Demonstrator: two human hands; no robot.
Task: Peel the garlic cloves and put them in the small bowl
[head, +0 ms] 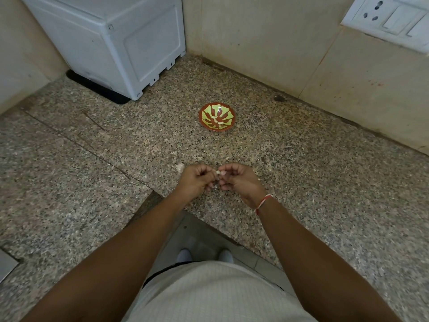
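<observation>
Between both hands' grip (pixel 217 174): small pale garlic clove (pixel 217 172).

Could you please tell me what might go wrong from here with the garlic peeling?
Both hands, left hand and right hand, pinch one small pale garlic clove above the speckled granite counter; if the grip slips, it may fall and be hard to spot. The small red-and-green patterned bowl sits well beyond the hands, so a toss could miss.

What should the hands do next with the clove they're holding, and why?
Probably keep pulling the skin off: both the left hand and right hand pinch the garlic clove between them, well short of the small bowl.
</observation>
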